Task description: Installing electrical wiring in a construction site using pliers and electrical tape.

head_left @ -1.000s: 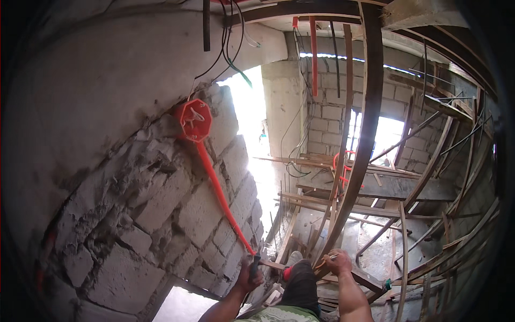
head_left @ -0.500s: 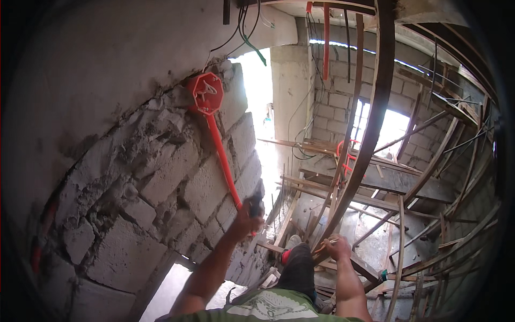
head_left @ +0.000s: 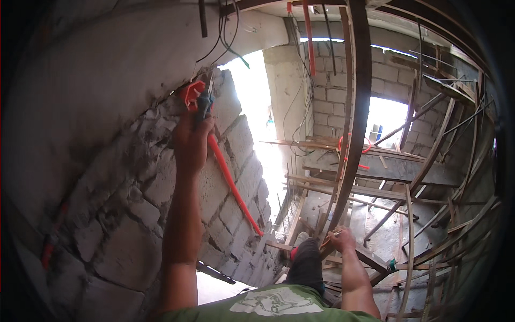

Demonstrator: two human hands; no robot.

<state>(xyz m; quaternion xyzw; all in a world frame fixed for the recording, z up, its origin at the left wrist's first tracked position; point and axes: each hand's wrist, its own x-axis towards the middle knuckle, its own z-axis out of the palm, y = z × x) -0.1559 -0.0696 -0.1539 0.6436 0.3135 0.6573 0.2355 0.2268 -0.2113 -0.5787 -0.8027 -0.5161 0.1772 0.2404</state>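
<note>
My left hand (head_left: 191, 140) is raised against the grey block wall (head_left: 123, 214). It grips a dark-handled tool (head_left: 204, 105) whose tip meets the round orange junction box (head_left: 192, 94) set in the wall. An orange conduit (head_left: 232, 185) runs from under the box diagonally down the wall to the right. My right hand (head_left: 340, 239) is low, closed around a thin curved wooden pole (head_left: 351, 134) of the scaffolding, next to my dark trouser leg (head_left: 307, 265).
Black wires (head_left: 225, 32) hang from the concrete beam above the box. Wooden scaffold planks (head_left: 332, 188) and leaning poles fill the right side. A bright doorway (head_left: 268, 123) and a window opening (head_left: 386, 126) pierce the far block walls. Another orange tube (head_left: 308, 27) hangs overhead.
My left hand has risen along the orange conduit from its lower end up to the junction box, carrying the tool. My right hand stays on the pole.
</note>
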